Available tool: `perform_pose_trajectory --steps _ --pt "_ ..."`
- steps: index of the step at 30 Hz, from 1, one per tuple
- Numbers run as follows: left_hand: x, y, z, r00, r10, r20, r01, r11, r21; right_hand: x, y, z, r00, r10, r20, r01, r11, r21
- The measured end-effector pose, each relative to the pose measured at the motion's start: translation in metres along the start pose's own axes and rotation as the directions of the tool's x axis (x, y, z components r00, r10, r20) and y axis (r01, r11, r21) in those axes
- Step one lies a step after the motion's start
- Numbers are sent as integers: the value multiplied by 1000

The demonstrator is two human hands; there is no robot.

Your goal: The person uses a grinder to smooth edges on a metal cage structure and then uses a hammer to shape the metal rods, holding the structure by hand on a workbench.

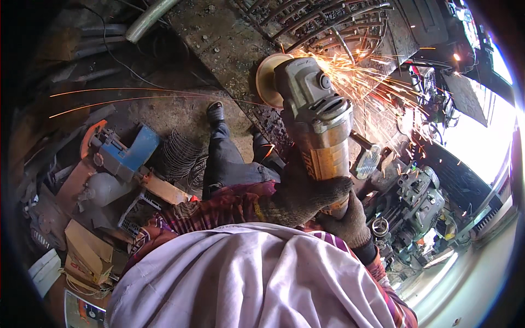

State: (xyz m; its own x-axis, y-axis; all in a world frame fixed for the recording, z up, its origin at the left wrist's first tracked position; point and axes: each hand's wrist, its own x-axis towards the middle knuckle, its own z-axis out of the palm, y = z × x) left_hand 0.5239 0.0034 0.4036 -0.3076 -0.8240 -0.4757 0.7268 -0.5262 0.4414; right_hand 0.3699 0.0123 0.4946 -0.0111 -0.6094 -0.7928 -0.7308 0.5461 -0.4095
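Observation:
An angle grinder [321,117] with a grey head and a worn orange body is in both my gloved hands. My left hand [306,198] wraps round the body from the left. Behind it, my right hand [350,223] closes round the rear end. The pale round disc [268,81] sits at the far left of the grinder head. Orange sparks spray right from beside the head, near a grate of curved metal bars [328,30] lying on a metal-topped table [210,35]. The grinder head hides the exact spot of contact.
A blue and orange machine [128,153] stands at left, beside coiled wire rods [180,156] and a cardboard box [87,251]. To the right is a grey machine with a handwheel [380,226]. A metal pipe [147,22] projects at upper left.

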Motion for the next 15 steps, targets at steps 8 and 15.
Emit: perform_pose_trajectory --steps 8,15 --pt "4 13 0 999 -16 50 18 999 -50 2 -1 -3 998 -43 -39 40 997 -58" --pt "4 -7 9 992 105 -71 -117 973 -199 0 -8 -5 998 -63 -19 61 994 -89"
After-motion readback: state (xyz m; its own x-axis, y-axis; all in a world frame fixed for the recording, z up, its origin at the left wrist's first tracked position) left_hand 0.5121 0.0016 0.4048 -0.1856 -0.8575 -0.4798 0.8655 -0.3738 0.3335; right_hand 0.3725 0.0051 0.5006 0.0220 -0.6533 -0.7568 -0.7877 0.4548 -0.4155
